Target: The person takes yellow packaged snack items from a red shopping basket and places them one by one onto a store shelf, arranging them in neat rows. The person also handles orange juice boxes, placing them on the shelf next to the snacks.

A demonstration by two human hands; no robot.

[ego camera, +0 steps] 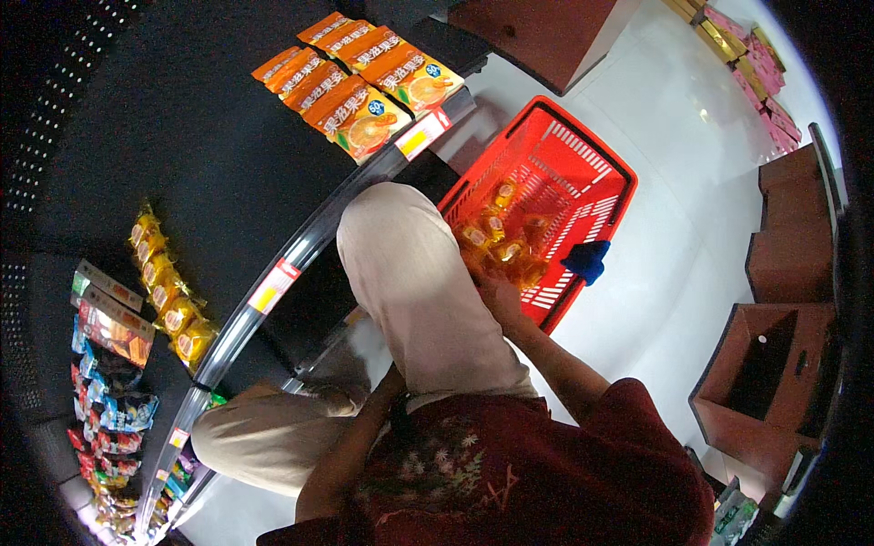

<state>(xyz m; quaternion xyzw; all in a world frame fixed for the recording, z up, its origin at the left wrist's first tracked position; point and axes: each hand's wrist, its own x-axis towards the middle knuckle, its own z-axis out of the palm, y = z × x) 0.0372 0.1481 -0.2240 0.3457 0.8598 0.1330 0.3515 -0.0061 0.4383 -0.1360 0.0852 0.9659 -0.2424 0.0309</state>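
A red plastic shopping basket (618, 164) stands on the floor to the right of my bent knee. Several yellow plastic-wrapped snack packs (510, 251) lie inside it. My right hand (500, 298) reaches into the basket's near end beside those packs; its fingers are partly hidden by my knee and the packs, so a grip cannot be made out. The left forearm passes under my raised thigh, and my left hand is hidden there. On the black shelf (225, 170) before me, a row of similar yellow packs (167, 286) stands at the left.
Orange fruit-snack bags (369, 119) stand in rows near the shelf's far end. A clear price rail (317, 225) edges the shelf. Coloured snack packets (116, 416) fill its left part. A dark blue cloth-like item (586, 262) hangs on the basket rim. Brown cabinets (765, 368) stand at right.
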